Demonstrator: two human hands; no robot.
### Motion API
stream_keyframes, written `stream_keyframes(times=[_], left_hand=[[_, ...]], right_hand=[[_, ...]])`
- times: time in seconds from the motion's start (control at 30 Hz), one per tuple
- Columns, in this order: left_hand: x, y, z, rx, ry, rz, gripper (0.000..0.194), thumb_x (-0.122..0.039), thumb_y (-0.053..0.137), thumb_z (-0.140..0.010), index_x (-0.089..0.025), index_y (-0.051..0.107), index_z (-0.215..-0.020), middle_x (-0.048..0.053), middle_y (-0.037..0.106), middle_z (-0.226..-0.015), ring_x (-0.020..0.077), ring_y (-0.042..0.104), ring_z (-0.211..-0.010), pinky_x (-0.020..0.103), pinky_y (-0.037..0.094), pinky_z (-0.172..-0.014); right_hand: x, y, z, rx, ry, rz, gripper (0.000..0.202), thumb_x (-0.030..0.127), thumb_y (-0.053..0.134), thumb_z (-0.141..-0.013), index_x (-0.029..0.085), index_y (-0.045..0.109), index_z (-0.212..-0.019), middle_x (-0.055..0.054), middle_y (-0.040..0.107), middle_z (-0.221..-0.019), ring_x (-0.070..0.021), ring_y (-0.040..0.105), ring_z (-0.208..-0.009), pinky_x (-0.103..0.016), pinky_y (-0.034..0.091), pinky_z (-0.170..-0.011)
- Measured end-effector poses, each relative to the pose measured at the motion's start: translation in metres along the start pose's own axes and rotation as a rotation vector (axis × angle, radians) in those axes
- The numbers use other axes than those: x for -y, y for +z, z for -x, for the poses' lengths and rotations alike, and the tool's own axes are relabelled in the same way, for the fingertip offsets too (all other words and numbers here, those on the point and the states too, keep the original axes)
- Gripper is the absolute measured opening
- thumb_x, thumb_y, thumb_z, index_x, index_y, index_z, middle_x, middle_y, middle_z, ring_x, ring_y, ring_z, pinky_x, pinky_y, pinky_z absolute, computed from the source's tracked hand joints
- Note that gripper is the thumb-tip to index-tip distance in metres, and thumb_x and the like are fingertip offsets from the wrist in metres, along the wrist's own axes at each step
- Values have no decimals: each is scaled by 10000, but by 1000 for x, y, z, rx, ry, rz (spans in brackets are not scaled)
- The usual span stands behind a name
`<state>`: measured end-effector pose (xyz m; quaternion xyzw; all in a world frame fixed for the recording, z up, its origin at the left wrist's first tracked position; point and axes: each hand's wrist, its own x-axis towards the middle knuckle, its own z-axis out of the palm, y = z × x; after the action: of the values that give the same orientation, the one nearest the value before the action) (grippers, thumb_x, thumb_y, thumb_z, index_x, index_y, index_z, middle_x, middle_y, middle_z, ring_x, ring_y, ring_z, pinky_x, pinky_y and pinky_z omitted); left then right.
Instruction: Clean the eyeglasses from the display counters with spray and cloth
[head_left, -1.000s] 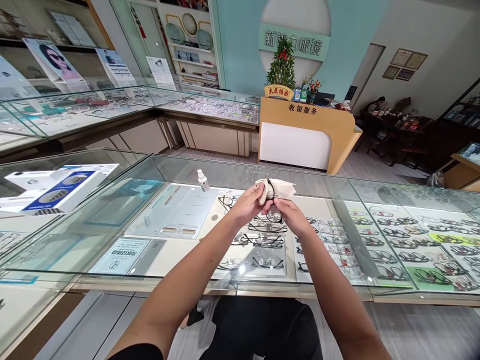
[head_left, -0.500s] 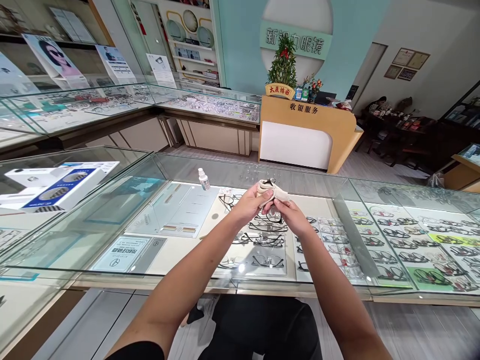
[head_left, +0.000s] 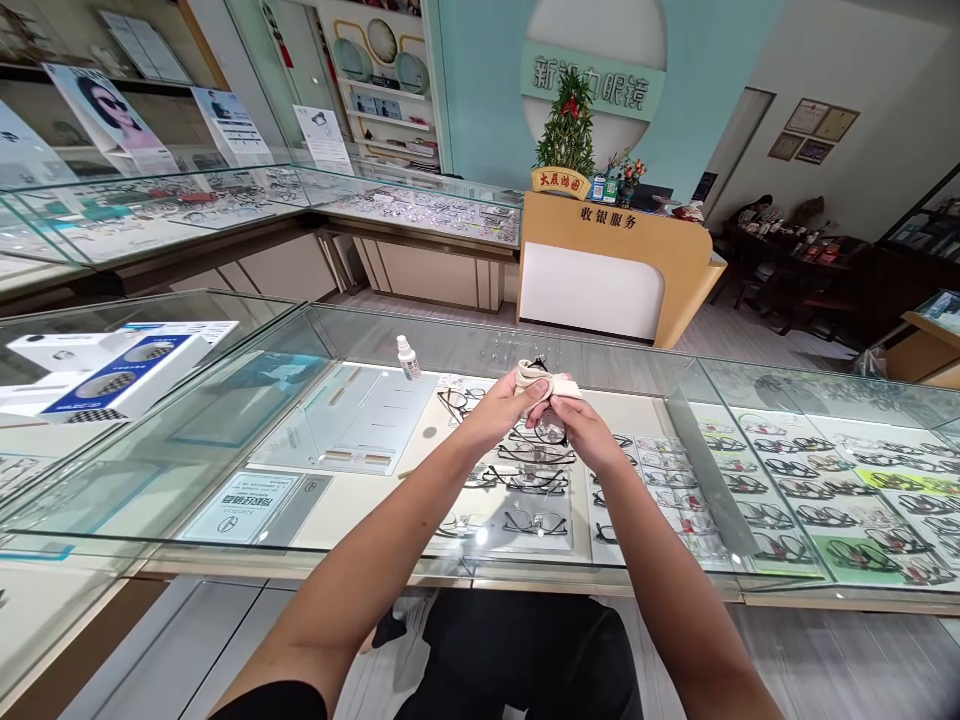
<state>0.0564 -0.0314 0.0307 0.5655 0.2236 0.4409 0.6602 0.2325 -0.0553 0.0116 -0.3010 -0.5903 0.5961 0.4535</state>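
Above the glass counter, my left hand (head_left: 508, 402) is closed on a folded cream cloth (head_left: 565, 387), thumb on top. A pair of dark-framed eyeglasses (head_left: 552, 428) is partly wrapped in that cloth. One lens shows below the fingers, and a dark bit of frame sticks out at the top. My right hand (head_left: 583, 424) pinches the cloth and the eyeglasses from the right side. The hands almost meet, and the cloth hides much of the frame. To the left, a small white bottle (head_left: 407, 358) stands upright on the glass.
Inside the glass counter (head_left: 360, 545) lie rows of eyeglasses (head_left: 534, 522). A blue and white box (head_left: 124, 380) rests on the left counter. Beyond stand another display case (head_left: 420, 215) and a wooden reception desk (head_left: 694, 265) with a plant (head_left: 564, 135).
The hands stay in nearly the same place. The cloth has shifted slightly at its right end, and the lens below the fingers shows a little more face-on.
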Motion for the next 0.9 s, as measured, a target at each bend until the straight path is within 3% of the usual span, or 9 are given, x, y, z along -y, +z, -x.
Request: stream_keyframes(times=[0.23, 0.47, 0.77, 0.9], left_hand=[[0, 3, 1, -31, 12, 30, 424, -550, 722, -949, -220, 489, -1079, -73, 497, -632, 113, 444, -589, 267, 384, -635], [1, 5, 2, -59, -12, 24, 451, -645, 642, -968, -224, 503, -1047, -68, 486, -616, 120, 462, -603, 275, 407, -662], [-9, 0, 1, -74, 12, -28, 394, -530, 773, -905, -191, 573, -932, -46, 538, -588, 142, 537, -625, 287, 431, -683], [-12, -2, 1, -4, -6, 17, 369, -492, 783, -901, -192, 569, -906, -39, 551, -586, 146, 537, -625, 290, 432, -685]], right_hand=[[0, 1, 0, -9, 23, -31, 470, 634, 623, -982, 193, 780, -937, -82, 765, -925, -241, 679, -948, -351, 484, -861], [2, 1, 1, 6, -16, -5, 446, 608, 596, -1007, 204, 779, -963, -80, 762, -956, -241, 676, -962, -349, 483, -868], [6, 3, 0, -2, -63, 86, 499, 654, 584, -992, 204, 789, -928, -80, 759, -921, -253, 669, -951, -372, 485, -906], [4, 1, -1, -23, -41, 57, 488, 640, 591, -995, 199, 792, -943, -81, 757, -915, -247, 674, -942, -371, 489, -912]])
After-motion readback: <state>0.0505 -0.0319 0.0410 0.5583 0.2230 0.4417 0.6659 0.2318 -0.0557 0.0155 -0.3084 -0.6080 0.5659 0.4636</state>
